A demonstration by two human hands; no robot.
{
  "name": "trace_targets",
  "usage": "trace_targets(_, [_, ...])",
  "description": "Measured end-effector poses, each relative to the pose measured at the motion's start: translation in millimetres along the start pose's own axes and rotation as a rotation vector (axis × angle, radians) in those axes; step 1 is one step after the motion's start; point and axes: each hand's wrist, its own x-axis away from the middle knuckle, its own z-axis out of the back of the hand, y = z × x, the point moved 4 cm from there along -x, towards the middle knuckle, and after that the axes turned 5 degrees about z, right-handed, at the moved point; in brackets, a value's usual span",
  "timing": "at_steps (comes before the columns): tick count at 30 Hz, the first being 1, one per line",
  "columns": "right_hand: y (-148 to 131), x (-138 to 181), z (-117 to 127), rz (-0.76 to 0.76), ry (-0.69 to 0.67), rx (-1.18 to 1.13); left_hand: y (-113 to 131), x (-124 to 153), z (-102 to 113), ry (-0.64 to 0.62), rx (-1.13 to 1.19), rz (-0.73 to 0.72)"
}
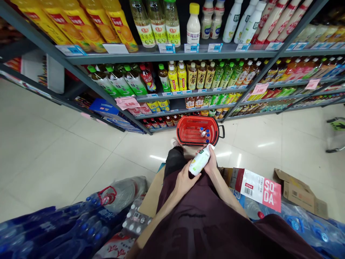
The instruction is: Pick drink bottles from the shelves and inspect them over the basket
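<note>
A white drink bottle (199,161) with a green label patch lies tilted between my two hands, in front of my lap. My left hand (185,178) is closed around its lower end. Near the white cap, my right hand (211,162) wraps the upper part, its fingers partly behind the bottle. Just beyond them on the floor stands a red shopping basket (185,141), its black handle at the right side. Several small bottles (207,135) with blue or white caps stand inside it at the right.
Shelves (172,57) full of drink bottles rise in front of me. Wrapped water bottles (88,223) are stacked at my left. At my right are a SODA carton (258,187), an open cardboard box (296,194) and large water bottles. Tiled floor (67,151) runs along the shelves.
</note>
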Motion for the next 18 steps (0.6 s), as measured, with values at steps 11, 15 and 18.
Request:
trace_targets(11, [-0.4,6.1,-10.3,-0.038,-0.047,0.004,-1.6,2.4,5.5,-0.216,0.337,0.201])
trace_targets(15, [-1.5,7.1,-10.1,-0.025,-0.058,0.018,-2.6,1.8,0.5,-0.313,0.622,0.230])
trace_targets(18, [-1.5,7.1,-9.4,-0.031,-0.051,0.006,-5.4,1.3,-3.0,-0.341,0.687,0.217])
